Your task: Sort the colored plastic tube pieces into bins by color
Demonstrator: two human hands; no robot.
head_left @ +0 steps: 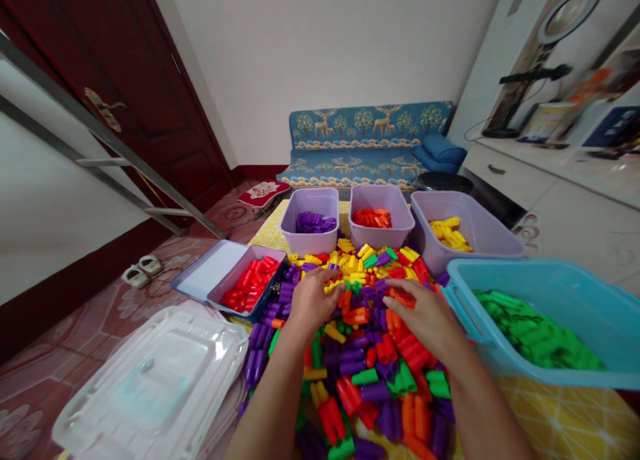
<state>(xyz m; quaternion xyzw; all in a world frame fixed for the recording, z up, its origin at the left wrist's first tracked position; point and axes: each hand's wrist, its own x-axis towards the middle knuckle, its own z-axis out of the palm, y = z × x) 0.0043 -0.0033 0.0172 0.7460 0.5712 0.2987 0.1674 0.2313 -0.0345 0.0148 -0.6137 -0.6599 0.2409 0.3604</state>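
Observation:
A wide pile of plastic pieces in purple, red, orange, yellow and green covers the middle of the table. My left hand rests at the pile's upper left, fingers curved and apart over yellow pieces. Across from it, my right hand reaches in with thumb and fingers apart, close to orange and purple pieces. Nothing shows in either grasp. Sorted pieces lie in containers: purple in one lilac bin, orange-red in another, yellow in a third, green in a blue tub, red in an open box.
A clear plastic lid lies at the left edge of the yellow-covered table. Behind stands a patterned blue sofa. A ladder leans at the left, and a white cabinet stands at the right.

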